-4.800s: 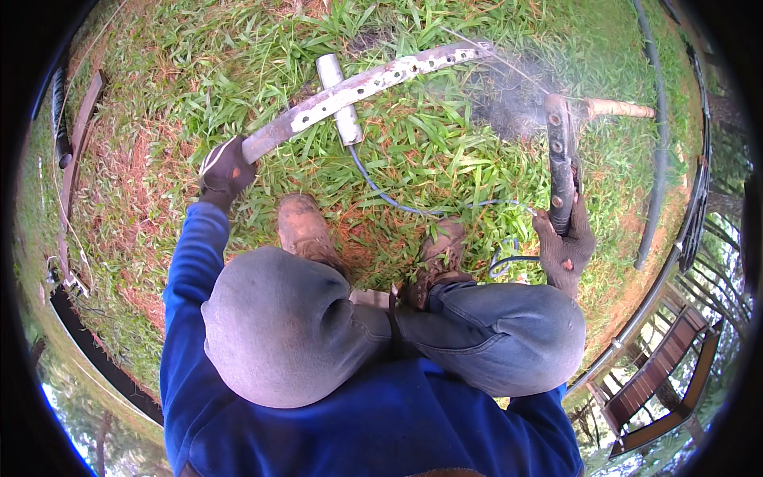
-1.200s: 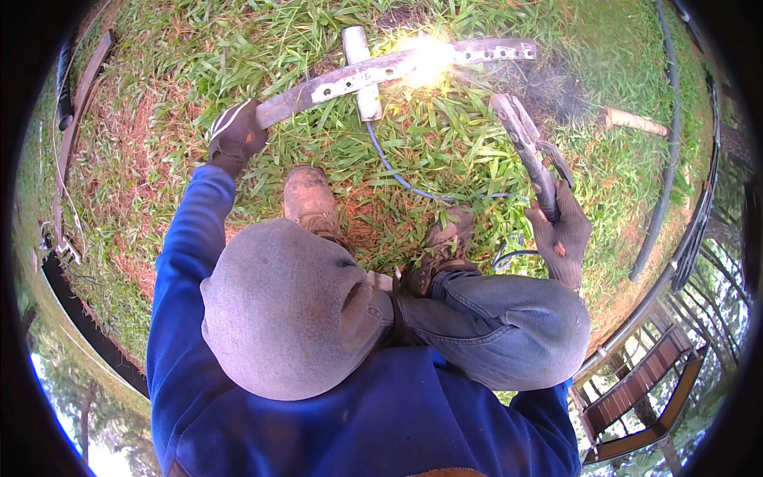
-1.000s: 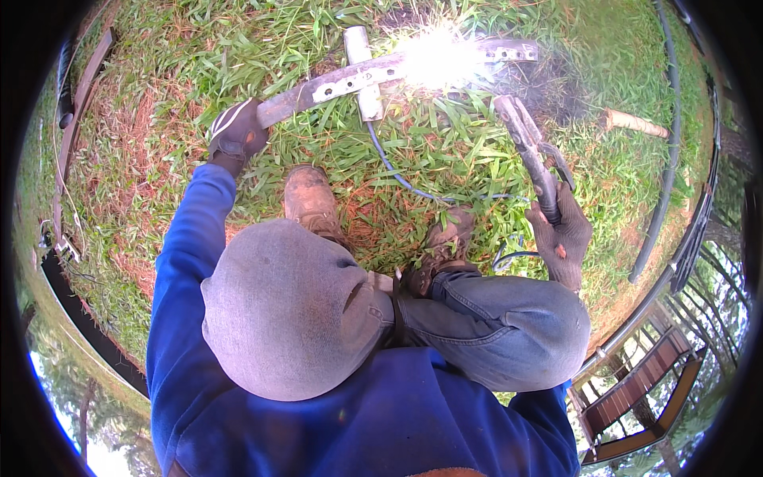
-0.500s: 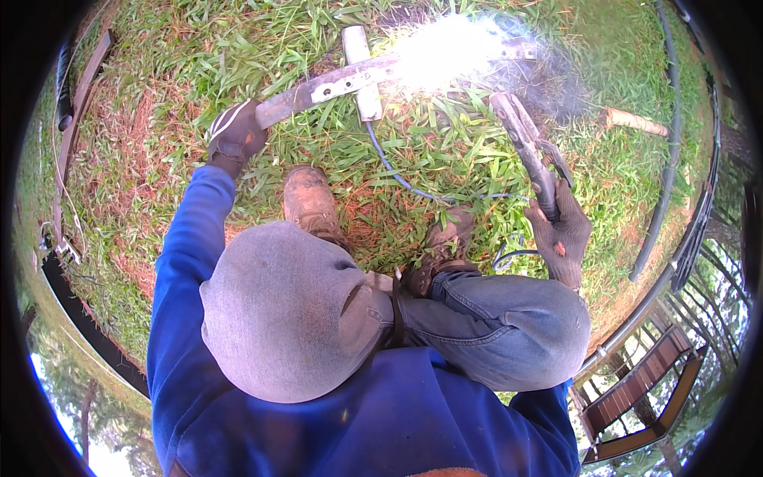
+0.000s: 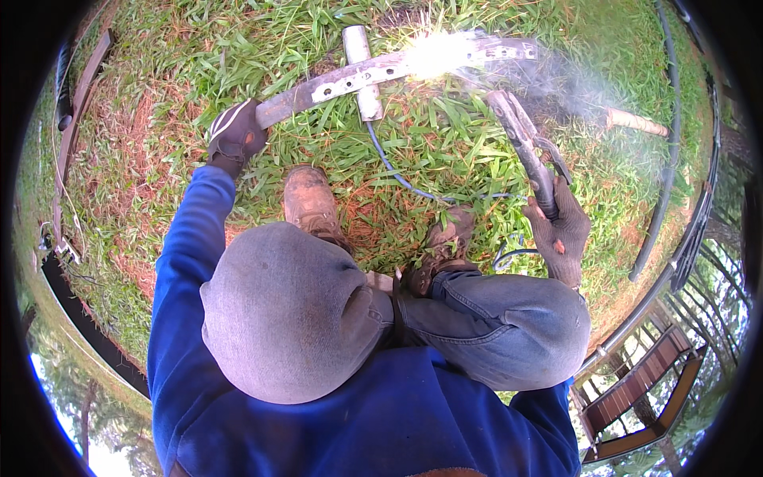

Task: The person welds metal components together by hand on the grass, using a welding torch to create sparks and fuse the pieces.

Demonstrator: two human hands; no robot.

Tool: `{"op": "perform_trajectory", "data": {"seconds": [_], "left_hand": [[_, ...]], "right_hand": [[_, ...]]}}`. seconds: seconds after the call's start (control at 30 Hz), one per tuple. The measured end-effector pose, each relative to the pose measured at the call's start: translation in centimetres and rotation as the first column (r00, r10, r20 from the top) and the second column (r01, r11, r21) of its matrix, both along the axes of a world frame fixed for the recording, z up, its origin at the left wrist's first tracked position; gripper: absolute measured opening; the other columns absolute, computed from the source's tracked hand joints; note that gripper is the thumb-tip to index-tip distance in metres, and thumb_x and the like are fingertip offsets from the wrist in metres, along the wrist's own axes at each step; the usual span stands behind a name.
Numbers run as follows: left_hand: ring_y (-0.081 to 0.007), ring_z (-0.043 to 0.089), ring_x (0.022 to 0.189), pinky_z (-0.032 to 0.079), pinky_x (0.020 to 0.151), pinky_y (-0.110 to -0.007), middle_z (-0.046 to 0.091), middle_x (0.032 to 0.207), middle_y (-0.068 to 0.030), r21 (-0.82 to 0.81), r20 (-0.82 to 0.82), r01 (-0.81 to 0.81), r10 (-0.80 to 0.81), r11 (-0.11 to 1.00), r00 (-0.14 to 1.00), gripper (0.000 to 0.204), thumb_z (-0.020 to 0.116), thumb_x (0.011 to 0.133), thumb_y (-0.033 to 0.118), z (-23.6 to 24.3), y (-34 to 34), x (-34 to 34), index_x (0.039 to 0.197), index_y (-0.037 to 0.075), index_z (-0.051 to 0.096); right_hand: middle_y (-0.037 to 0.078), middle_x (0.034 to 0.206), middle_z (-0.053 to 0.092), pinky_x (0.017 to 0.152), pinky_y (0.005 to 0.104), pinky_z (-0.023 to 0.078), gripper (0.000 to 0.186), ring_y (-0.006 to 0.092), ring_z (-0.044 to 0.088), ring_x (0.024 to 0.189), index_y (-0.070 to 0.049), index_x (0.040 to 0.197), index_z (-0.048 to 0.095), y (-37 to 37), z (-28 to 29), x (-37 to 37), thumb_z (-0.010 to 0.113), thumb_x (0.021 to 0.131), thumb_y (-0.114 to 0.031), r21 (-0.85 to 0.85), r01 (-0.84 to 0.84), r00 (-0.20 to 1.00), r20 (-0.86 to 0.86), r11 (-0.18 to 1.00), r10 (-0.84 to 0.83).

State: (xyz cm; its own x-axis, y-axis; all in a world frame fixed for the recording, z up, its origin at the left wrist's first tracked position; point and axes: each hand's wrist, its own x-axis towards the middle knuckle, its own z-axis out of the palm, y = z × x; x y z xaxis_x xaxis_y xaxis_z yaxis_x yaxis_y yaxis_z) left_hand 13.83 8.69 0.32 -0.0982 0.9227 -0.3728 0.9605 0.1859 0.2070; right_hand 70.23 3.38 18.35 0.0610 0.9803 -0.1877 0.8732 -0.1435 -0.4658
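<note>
My gloved left hand (image 5: pixel 237 133) is closed round the near-left end of a long metal bar (image 5: pixel 346 82) with holes along it. The bar rests across a short round metal piece (image 5: pixel 358 49) on the grass. Toward the bar's far right part, a bright welding arc (image 5: pixel 437 56) glows with sparks and smoke, hiding the metal just there. In a worn knit glove, my right hand (image 5: pixel 562 229) grips the handle of a welding electrode holder (image 5: pixel 524 143), its jaws pointing up toward the arc. Whether an electrode is in the jaws cannot be made out in the glare.
A blue cable (image 5: pixel 405 183) loops over the grass between my boots (image 5: pixel 310 199) and the bar. A pale stick (image 5: pixel 636 122) lies at right, beside a long dark pipe (image 5: pixel 668 159). Rusty metal strips (image 5: pixel 75 131) lie at far left.
The arc's glare has shrunk, so the bar's far right end with its holes shows more. Smoke has spread to the right. The electrode holder has shifted very slightly; my left hand stays put.
</note>
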Motion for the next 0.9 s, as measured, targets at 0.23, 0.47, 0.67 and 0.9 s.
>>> {"op": "perform_trajectory", "data": {"seconds": [0.23,0.47,0.67,0.9], "left_hand": [[-0.0468,0.077,0.103,0.061,0.089,-0.057,0.081,0.109,-0.0194,0.016,-0.011,0.012,-0.012,1.000,1.000,0.029,0.076,0.092,0.021,-0.5,-0.1,-0.2,0.119,0.013,0.078],[-0.0477,0.077,0.102,0.061,0.087,-0.056,0.081,0.107,-0.0194,0.042,0.009,-0.014,0.014,0.999,1.000,0.027,0.076,0.092,0.022,-0.5,-0.3,0.0,0.117,0.013,0.079],[-0.0457,0.079,0.103,0.064,0.089,-0.055,0.082,0.109,-0.0190,-0.002,-0.022,-0.002,0.002,1.000,1.000,0.043,0.085,0.088,0.028,-0.9,0.0,-0.2,0.128,0.014,0.077],[-0.0474,0.077,0.102,0.062,0.088,-0.057,0.081,0.108,-0.0199,0.032,-0.001,0.014,-0.014,0.999,1.000,0.030,0.080,0.090,0.024,-0.3,-0.2,-0.1,0.118,0.013,0.079]], "right_hand": [[0.016,0.107,0.079,0.081,0.0349,0.063,0.061,0.0187,0.079,0.091,0.000,0.146,0.067,0.1,-0.1,0.0,0.091,0.092,-0.015,0.040,-0.016,1.000,0.004,0.999,0.015],[0.011,0.116,0.080,0.090,0.0304,0.062,0.065,0.0117,0.075,0.104,0.005,0.151,0.067,0.8,0.4,-0.4,0.089,0.091,-0.005,-0.056,-0.015,1.000,0.007,0.998,0.015],[0.010,0.114,0.078,0.090,0.0295,0.061,0.063,0.0105,0.073,0.106,0.004,0.150,0.067,0.7,0.5,-0.8,0.089,0.092,-0.006,-0.073,0.013,1.000,0.018,0.997,-0.011],[0.010,0.118,0.079,0.092,0.0287,0.061,0.067,0.0109,0.075,0.107,0.004,0.153,0.066,0.9,0.8,-0.8,0.090,0.092,-0.004,-0.093,0.004,1.000,0.009,0.996,-0.003]]}}
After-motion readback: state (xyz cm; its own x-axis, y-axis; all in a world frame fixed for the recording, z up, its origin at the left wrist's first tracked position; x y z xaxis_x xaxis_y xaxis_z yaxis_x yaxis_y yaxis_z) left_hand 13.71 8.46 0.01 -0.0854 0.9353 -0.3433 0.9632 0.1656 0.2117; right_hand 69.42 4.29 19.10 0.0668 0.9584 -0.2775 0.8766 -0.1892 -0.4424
